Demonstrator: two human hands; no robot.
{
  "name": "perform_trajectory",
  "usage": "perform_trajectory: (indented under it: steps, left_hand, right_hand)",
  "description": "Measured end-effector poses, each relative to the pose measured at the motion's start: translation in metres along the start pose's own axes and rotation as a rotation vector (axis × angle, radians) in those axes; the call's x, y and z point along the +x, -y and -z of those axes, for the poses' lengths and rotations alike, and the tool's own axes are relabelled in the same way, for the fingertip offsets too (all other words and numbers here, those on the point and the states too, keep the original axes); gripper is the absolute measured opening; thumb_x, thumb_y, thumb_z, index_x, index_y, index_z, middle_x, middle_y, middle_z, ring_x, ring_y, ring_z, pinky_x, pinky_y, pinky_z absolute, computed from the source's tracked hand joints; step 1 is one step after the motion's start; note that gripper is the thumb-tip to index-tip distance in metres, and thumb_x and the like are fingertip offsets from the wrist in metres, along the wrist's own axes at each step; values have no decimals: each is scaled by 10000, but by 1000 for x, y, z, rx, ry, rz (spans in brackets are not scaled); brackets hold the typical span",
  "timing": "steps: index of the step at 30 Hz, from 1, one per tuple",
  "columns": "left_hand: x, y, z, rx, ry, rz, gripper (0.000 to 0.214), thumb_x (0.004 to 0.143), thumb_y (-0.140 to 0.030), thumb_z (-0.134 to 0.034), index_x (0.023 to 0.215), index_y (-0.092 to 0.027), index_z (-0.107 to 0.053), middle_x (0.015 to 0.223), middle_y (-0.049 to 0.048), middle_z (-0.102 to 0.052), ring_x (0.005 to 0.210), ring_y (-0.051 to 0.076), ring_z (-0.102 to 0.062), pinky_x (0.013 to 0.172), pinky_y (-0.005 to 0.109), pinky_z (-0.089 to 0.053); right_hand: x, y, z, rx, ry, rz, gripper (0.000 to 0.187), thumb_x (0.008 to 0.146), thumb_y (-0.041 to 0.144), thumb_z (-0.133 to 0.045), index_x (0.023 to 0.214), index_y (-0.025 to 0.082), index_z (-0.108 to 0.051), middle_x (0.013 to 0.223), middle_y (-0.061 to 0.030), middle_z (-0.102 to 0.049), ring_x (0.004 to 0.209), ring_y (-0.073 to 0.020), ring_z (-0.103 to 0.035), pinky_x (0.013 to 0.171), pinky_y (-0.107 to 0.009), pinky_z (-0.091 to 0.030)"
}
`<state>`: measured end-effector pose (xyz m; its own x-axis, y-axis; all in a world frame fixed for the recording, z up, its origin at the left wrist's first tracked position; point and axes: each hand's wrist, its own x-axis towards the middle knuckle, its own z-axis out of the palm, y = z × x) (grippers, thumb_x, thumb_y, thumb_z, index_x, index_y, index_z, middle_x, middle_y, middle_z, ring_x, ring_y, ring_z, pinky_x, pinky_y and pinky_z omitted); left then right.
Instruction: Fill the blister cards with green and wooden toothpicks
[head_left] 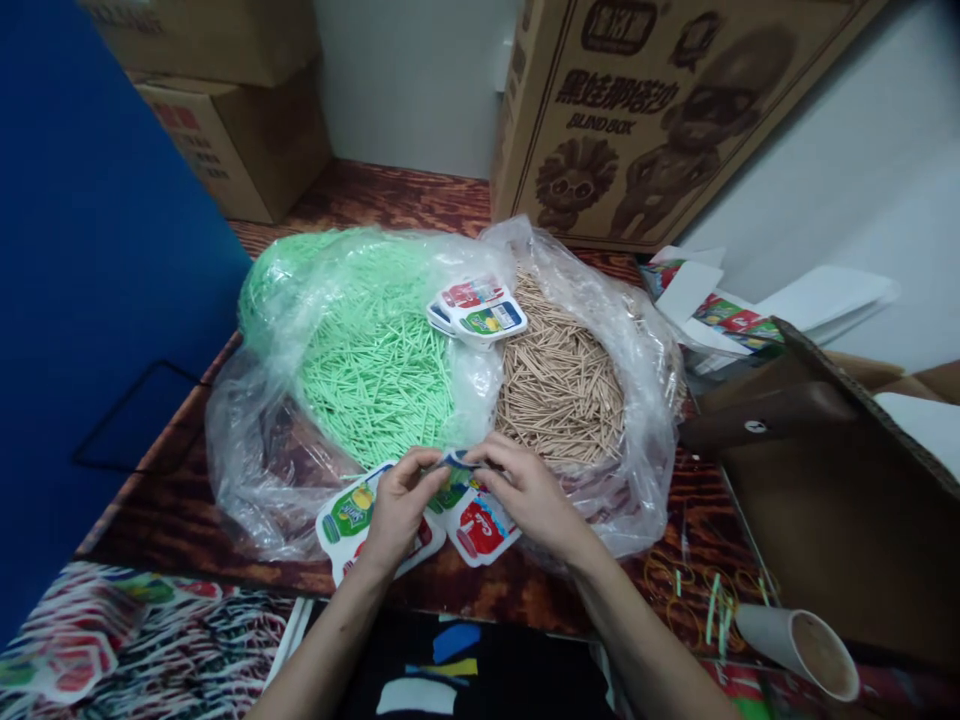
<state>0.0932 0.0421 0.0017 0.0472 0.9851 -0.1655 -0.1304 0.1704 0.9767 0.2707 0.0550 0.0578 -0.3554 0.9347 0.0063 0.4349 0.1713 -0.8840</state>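
Both hands pinch the top edge of a white printed card point(480, 525), shaped with a rounded outline and showing a red cola picture and a green one. My left hand point(401, 510) closes thumb and fingers on its left side. On the other side, my right hand point(529, 490) grips it with bent fingers. More such cards point(349, 512) lie under and left of my left hand. Just beyond the hands are an open plastic bag of thin green sticks point(375, 385) and another of brown sticks point(559, 385). A small stack of cards point(480, 310) rests between the bags.
A large cardboard box point(592, 130) stands behind, with smaller boxes point(225, 140) at back left. At right are folded printed cartons point(735, 315) and an open cardboard box point(825, 520). A paper cup point(799, 650) lies tipped near rubber bands point(679, 615). Piled printed pieces point(172, 650) sit lower left.
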Motion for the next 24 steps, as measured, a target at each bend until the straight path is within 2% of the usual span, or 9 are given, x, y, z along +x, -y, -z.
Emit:
perform_trajectory:
  steps: [3,5,7,9,11,14,17,20,24]
  left_hand:
    - [2,-12,20,14,317,155,326,650,-257,-766,956,-186,-679,884,27,-664,821,183,-592,740,259,-475]
    - [4,-18,34,70,573,239,366,597,-235,-798,943,-177,-692,853,25,-667,772,178,-582,682,246,-473]
    - [7,-21,42,139,670,255,252,634,-274,-775,844,-158,-698,737,10,-640,654,149,-541,585,225,-446]
    - [10,-21,40,191,641,231,190,712,-329,-713,761,-147,-683,631,-6,-590,561,124,-486,521,214,-409]
    - [12,-20,33,230,569,180,201,774,-348,-649,762,-151,-683,633,-2,-590,565,129,-490,536,222,-414]
    - [12,-17,19,287,504,93,190,814,-327,-600,804,-169,-705,746,26,-648,703,174,-557,667,258,-453]
    - [8,-14,8,269,544,91,175,817,-306,-595,845,-182,-715,799,33,-675,787,198,-582,751,280,-455]
    - [1,-7,-4,214,556,122,175,742,-263,-681,894,-178,-701,798,16,-661,756,179,-566,718,259,-454]
    - [-9,0,-23,205,442,128,97,697,-234,-702,712,-159,-644,632,-34,-544,609,123,-469,589,211,-398]
  right_hand:
    - [-7,8,-6,40,-36,68,187,895,114,-495,863,202,-656,840,-15,-570,820,-147,-568,746,-270,-434]
    - [-13,14,-12,67,-6,95,181,901,129,-499,957,214,-649,871,-18,-594,849,-150,-575,764,-271,-437]
    - [-18,17,-19,64,-25,68,243,887,130,-527,1101,225,-594,938,-23,-620,892,-157,-580,805,-283,-437]
    - [-22,15,-26,5,-116,6,233,875,134,-547,1091,217,-574,954,-28,-626,893,-166,-578,803,-291,-431]
    - [-26,9,-30,-92,-208,-42,62,884,161,-544,891,202,-591,855,-22,-611,816,-167,-563,729,-283,-418]
    - [-35,-2,-34,-223,-285,-57,223,911,228,-525,691,197,-526,715,-13,-556,700,-159,-519,628,-280,-368]
    - [-44,-12,-37,-321,-419,-34,297,920,295,-521,640,204,-482,646,-8,-510,639,-156,-476,591,-290,-330]
    - [-50,-18,-39,-374,-545,-1,354,915,323,-527,592,211,-435,601,-3,-463,610,-156,-441,578,-297,-309]
    - [-52,-16,-35,-341,-596,44,398,895,343,-561,557,211,-398,571,11,-425,582,-145,-413,563,-292,-291]
